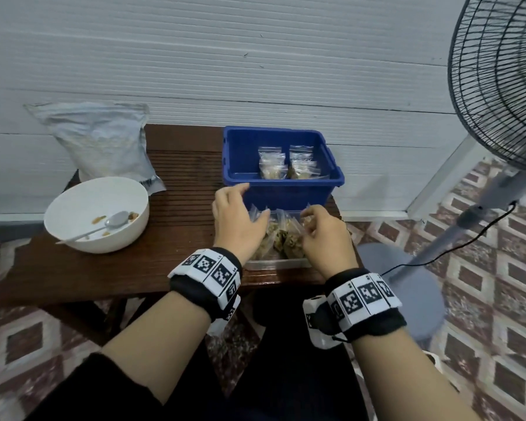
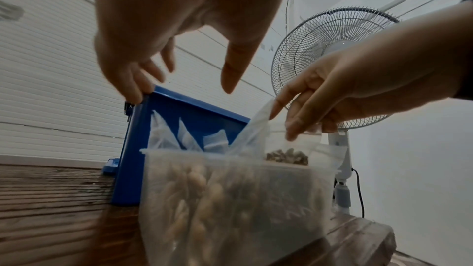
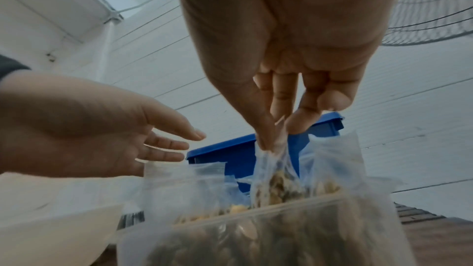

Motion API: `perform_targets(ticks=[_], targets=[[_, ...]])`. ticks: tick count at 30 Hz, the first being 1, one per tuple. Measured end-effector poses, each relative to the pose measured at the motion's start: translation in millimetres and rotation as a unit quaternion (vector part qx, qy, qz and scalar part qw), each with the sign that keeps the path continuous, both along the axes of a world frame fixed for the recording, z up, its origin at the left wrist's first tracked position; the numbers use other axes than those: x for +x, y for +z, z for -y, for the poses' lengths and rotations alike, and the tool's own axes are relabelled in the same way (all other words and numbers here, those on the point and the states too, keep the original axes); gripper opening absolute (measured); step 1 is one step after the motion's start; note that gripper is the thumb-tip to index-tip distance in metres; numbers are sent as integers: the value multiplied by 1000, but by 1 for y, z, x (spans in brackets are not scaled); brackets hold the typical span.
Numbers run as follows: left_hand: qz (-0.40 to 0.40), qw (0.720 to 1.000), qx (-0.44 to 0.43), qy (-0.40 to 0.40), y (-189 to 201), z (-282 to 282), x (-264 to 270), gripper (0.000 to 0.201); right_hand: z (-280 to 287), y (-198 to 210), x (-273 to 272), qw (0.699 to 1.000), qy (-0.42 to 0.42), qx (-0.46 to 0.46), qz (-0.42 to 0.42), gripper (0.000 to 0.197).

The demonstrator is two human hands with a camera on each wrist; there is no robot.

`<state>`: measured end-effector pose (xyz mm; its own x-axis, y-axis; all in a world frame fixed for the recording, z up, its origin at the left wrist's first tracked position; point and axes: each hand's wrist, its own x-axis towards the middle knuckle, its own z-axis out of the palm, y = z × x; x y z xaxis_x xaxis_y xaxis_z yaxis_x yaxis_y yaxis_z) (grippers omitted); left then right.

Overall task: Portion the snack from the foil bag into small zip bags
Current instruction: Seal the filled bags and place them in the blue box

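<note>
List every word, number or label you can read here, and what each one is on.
No text can be read.
Wrist bands: only square black-and-white code patterns; the tiny marks beside them are too small to read.
Foil bag: a dark print at its lower corner, too blurred to read.

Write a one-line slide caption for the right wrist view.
Right hand pinches the top of a filled zip bag standing in a clear tub, the open left hand alongside.

Each forearm is bare up to a dark sleeve (image 1: pixel 82 387) pushed back near the elbow. Both wrists carry a black fabric wristband (image 1: pixel 195 291) ringed with white tiles printed with square black-and-white markers. A small white camera housing (image 1: pixel 315 317) sits on the right band.
</note>
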<state>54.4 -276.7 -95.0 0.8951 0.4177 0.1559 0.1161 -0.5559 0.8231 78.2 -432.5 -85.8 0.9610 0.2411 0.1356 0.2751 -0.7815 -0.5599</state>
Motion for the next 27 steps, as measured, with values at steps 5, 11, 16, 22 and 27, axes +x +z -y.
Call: perform_targets(ticks=[5, 11, 16, 22, 27], targets=[[-21, 988, -12, -153, 1, 10, 5, 33, 2, 0, 1, 992, 24, 118, 36, 36], [-23, 991, -35, -125, -3, 13, 9, 19, 1, -1, 3, 980, 18, 193, 42, 32], [12, 988, -80, -134, 0, 8, 7, 17, 10, 1, 4, 974, 2, 223, 31, 26], [12, 986, -82, -144, 9, 5, 6, 9, 15, 4, 2, 952, -34, 303, 33, 37], [6, 985, -62, -161, 7, 5, 8, 15, 14, 3, 1, 946, -13, 322, 30, 38]])
